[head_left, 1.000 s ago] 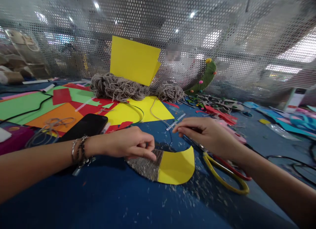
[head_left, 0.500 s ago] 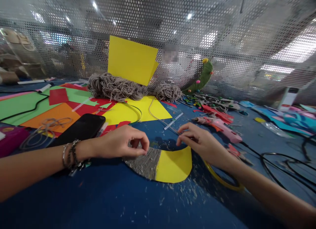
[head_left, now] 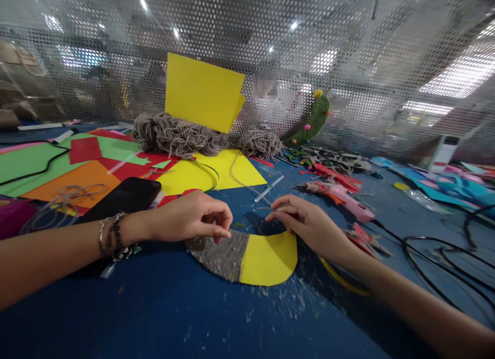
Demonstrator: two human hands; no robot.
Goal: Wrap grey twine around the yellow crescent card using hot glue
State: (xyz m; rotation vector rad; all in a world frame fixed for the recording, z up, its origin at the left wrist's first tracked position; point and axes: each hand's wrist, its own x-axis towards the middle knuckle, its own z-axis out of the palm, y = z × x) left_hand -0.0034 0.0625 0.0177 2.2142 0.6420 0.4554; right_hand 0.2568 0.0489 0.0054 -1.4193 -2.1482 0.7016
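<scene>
Partly grey-corded, curved yellow card (head_left: 253, 258)

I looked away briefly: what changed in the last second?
The right hand moved nearer the wearer, uncovering more of the pink glue gun; it seems to pinch grey cord. The left hand drew left over the yellow cutout. Cutout, phone and yarn stayed put.

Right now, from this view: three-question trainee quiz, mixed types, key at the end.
1. True or false: the pink glue gun lies unheld, beyond the right hand.
2. Which color is the part of the curved piece not covered in gray cord? A) red B) yellow C) green
3. Fill in: just beyond the bracelets lies a black ____.

Key: 1 true; 2 B; 3 phone.
</scene>
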